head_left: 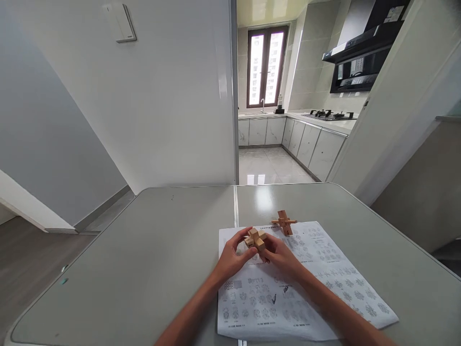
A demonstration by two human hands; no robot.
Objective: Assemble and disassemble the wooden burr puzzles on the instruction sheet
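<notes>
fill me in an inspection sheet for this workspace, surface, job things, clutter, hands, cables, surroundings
surface: grey table with a seam down its middle
job's things: pale wooden block assembly, held above a printed sheet; darker wooden assembly at the sheet's far edge
clutter: small green bit near the table's left edge, too small to identify
hands: left hand and right hand both grip the pale assembly, one from each side
cables: nothing seen
surroundings: wall switch at upper left; kitchen beyond, with window, hob and range hood
</notes>
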